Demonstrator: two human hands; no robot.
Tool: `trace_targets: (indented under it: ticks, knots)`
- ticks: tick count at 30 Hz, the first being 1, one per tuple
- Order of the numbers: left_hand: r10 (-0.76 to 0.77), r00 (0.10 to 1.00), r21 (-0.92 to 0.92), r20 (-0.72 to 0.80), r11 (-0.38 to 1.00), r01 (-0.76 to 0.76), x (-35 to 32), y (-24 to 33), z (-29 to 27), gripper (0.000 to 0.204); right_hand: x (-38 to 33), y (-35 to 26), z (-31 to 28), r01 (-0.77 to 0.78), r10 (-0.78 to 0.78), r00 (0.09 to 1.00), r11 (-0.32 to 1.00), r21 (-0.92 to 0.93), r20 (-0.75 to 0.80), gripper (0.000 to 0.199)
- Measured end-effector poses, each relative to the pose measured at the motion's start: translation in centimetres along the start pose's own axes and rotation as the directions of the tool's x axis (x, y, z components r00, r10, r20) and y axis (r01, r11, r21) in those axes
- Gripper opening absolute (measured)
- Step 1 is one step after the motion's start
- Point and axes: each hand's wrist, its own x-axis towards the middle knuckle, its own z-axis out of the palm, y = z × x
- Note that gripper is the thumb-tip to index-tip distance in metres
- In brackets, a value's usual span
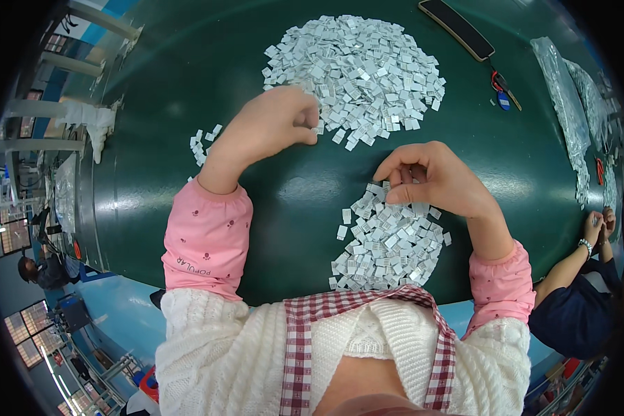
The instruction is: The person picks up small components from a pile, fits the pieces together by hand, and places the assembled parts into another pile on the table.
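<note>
White knitwear [208,333] and a red-and-white checked apron [298,353] lie closest, at the edge of the green table [152,76]. Leftmost on it is a small scatter of pale pieces [200,149], just beside the left forearm in its pink sleeve [208,236]. Next, the left hand [274,118] is at the left edge of a large heap of small flat whitish pieces [357,76], fingers curled in and thumb near them; whether a piece is pinched there I cannot tell. Each piece is rectangular, with fine lines on its face, and should be very light, stiff and rather slick, apt to slide over its neighbours; two opposite edges between thumb and forefinger look the best hold, since a flat one gives little to get under. Nearer the body sits a smaller heap [392,239], with the right hand [437,177] at its far edge, half curled, thumb and forefinger close; anything between them is not clear. Farther right are a dark phone [457,29], a blue key tag [503,101], clear plastic bags [565,104] and a co-worker's hands [595,227].
</note>
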Motion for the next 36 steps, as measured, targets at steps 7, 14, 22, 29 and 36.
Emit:
trace_targets:
  ticks: [7,14,22,29,36]
  knots:
    - [-0.007,0.998,0.096,0.055,0.995,0.001,0.3,0.7,0.6,0.013,0.1,0.6,0.3,0.016,-0.012,0.997,0.998,0.056,-0.082,0.024]
    - [0.007,0.998,-0.719,0.07,0.694,0.046,0.0,4.6,1.4,0.011,0.4,-0.5,1.6,0.136,-0.153,0.891,0.988,-0.071,-0.428,0.021]
    - [0.049,0.993,-0.902,0.111,0.424,0.08,-0.1,5.3,2.2,0.022,0.4,0.1,1.7,0.26,-0.26,0.815,0.963,-0.075,-0.517,0.018]
    - [0.003,0.983,-0.954,0.183,0.241,0.177,0.5,4.9,2.8,0.029,0.7,0.4,1.9,0.309,-0.348,0.772,0.937,-0.164,-0.532,0.01]
    - [0.003,0.979,-0.967,0.202,0.16,0.199,0.4,4.8,3.3,0.029,0.8,0.1,2.2,0.335,-0.348,0.739,0.933,-0.135,-0.577,0.008]
